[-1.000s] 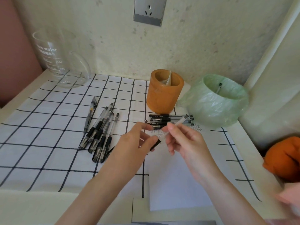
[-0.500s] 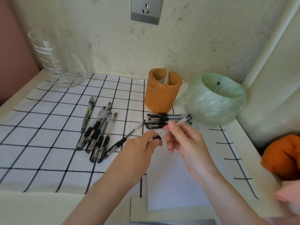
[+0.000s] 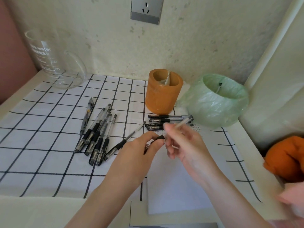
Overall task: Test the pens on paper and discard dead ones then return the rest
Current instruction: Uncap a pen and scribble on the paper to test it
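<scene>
Pen pinched in fingers of right hand, above top edge of white paper; clear barrel slanted, long axis running lower left to upper right, far end aimed toward green-lined bin, near end hidden behind fingertips, motion-blurred. Black cap gripped between thumb and curled fingers of left hand, just left of pen's near end, apart from barrel by a sliver or touching; cannot tell which. Both sets of fingers narrow, closed on what is held.

Behind right hand, capped black pens stacked side by side, lying left to right along paper's top edge. Left of left hand, uncapped pens fanned on checked tablecloth, tips toward near edge, ends toward wall; one more slanted steeply, lower end partly under left hand; a thicker pen lying alone at far left of group.

Orange pen holder upright behind stacked pens, pale divider inside, no pens visible in it. Bin beside it on right, plastic liner folded over rim, one pen inside leaning against far wall. Glass measuring jug at back left corner of table, empty of liquid as far as visible. Orange cloth at right edge.
</scene>
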`<action>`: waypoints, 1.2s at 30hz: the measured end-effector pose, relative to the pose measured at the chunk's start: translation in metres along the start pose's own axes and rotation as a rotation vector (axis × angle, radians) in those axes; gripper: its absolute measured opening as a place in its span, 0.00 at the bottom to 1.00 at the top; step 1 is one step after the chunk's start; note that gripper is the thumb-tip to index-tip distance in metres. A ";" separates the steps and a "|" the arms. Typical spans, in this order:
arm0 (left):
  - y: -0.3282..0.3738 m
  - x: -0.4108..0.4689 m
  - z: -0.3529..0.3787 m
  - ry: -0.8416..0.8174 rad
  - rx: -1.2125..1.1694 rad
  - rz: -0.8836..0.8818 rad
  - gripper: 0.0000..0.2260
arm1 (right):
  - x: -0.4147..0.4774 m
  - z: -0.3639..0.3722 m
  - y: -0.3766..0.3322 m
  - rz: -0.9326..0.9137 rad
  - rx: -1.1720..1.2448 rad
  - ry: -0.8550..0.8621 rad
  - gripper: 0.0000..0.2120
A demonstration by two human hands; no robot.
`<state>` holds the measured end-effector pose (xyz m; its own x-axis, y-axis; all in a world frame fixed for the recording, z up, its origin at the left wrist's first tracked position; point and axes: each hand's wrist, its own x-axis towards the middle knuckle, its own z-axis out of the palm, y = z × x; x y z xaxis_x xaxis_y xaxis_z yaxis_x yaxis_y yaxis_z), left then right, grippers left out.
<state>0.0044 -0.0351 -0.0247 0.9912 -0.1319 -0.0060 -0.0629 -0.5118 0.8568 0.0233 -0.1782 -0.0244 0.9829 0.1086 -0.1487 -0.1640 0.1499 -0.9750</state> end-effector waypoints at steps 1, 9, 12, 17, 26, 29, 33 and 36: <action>0.000 0.000 0.001 -0.002 0.008 0.006 0.09 | -0.001 0.000 0.001 0.048 -0.018 -0.024 0.11; -0.017 0.003 0.004 -0.084 0.151 -0.100 0.10 | 0.015 -0.020 -0.001 0.006 0.057 0.228 0.08; -0.022 0.003 0.006 -0.134 0.266 -0.058 0.12 | 0.018 -0.024 0.002 -0.029 -0.069 0.200 0.12; -0.020 -0.001 0.009 -0.217 0.387 0.028 0.16 | 0.025 -0.020 0.018 -0.105 -0.197 0.263 0.14; -0.021 -0.001 0.009 -0.333 0.483 0.029 0.24 | 0.038 -0.019 0.040 -0.305 -0.425 0.340 0.19; -0.023 0.001 0.011 -0.330 0.495 0.035 0.25 | 0.040 -0.019 0.046 -0.364 -0.492 0.386 0.20; -0.025 0.002 0.011 -0.333 0.494 0.032 0.25 | 0.042 -0.021 0.051 -0.382 -0.513 0.405 0.18; -0.025 0.001 0.011 -0.326 0.489 0.034 0.25 | 0.042 -0.021 0.051 -0.399 -0.519 0.393 0.19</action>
<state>0.0055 -0.0320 -0.0518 0.9059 -0.3695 -0.2070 -0.2171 -0.8248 0.5221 0.0578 -0.1871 -0.0835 0.9329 -0.2290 0.2779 0.1746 -0.3873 -0.9053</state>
